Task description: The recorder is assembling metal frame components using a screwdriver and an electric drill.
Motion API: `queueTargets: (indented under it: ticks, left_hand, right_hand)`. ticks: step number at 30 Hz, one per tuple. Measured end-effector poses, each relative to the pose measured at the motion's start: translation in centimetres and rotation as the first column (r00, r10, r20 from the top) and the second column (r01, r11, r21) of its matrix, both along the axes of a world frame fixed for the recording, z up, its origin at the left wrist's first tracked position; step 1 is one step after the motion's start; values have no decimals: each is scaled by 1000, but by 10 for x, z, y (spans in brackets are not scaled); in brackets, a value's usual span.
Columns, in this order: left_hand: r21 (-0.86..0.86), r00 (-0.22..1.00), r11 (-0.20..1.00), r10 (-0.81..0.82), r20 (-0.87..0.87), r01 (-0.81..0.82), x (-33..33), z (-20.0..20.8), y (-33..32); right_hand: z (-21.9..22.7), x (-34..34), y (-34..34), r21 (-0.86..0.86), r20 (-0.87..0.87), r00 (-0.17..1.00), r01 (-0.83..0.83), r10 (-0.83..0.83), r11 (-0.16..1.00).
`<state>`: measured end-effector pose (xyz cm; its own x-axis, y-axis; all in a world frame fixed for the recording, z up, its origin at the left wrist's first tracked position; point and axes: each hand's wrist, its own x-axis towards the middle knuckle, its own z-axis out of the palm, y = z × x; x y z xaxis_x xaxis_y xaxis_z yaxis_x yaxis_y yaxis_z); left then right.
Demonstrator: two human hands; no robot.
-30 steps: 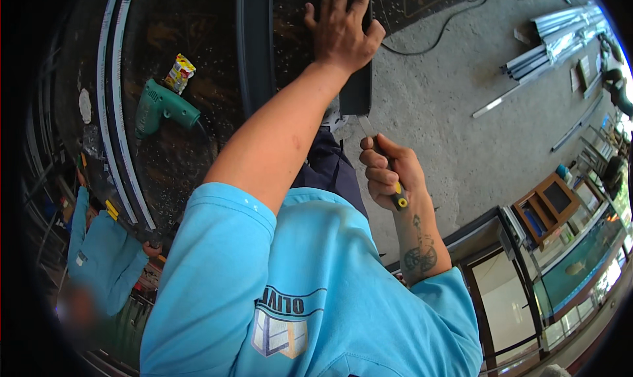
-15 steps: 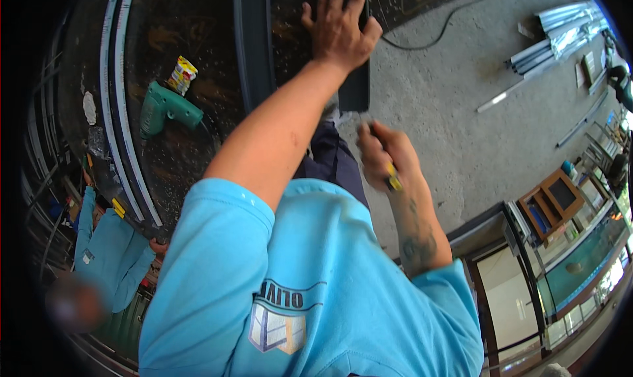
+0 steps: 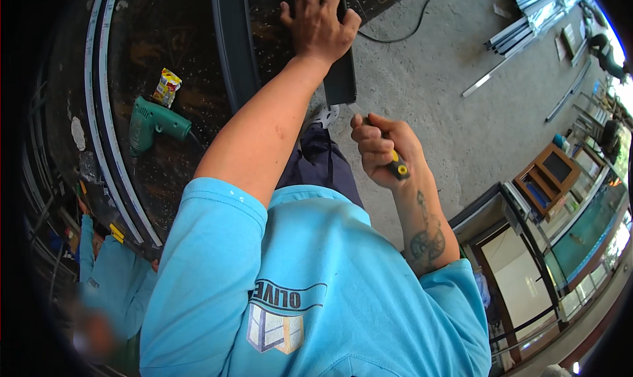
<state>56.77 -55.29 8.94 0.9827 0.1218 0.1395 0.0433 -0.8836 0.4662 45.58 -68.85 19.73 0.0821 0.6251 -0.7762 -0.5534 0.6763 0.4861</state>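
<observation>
My left hand (image 3: pixel 321 31) lies with fingers spread on a dark grey profile (image 3: pixel 341 83), whose near end sticks out past the table's edge. My right hand (image 3: pixel 386 149) is wrapped round a hand tool (image 3: pixel 397 164) with a black-and-yellow handle. A short piece of its metal blade shows ahead of the fist, close to the profile's near end; I cannot tell whether they touch. Parallel to that profile, on the left, lies another dark profile (image 3: pixel 236 60).
The dark tabletop (image 3: pixel 188 40) carries a green power drill (image 3: pixel 155 123), a small yellow packet (image 3: pixel 167 87) and two long pale strips (image 3: pixel 104 113). A co-worker's blue sleeve (image 3: pixel 88 242) shows at left. Silvery profiles (image 3: pixel 527 24) and a cable (image 3: pixel 422 27) lie on the concrete floor.
The view has shifted, so the table things sit further left. My right fist is turned a little, showing more of the handle. My left hand keeps its place on the profile.
</observation>
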Motion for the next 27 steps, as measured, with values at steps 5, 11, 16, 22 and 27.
queueTargets:
  ticks: [5,11,16,22,27]
  left_hand:
    - [-10,999,1000,7,-37,-8,1,-1,3]
    - [-59,998,998,-29,48,32,4,-10,5]
    - [-60,997,998,-12,76,16,0,-18,4]
    - [-109,999,994,-14,36,18,1,-13,5]
    - [-359,1000,933,-20,11,23,-9,12,18]
  right_hand:
    - [3,-9,10,-126,26,999,33,-30,992]
    - [14,-22,53,-204,6,998,65,-66,977]
    - [12,-24,78,-324,-23,997,61,-73,944]
    - [33,-85,53,-247,179,976,168,-126,954]
    - [54,-157,3,-554,307,949,235,-66,799]
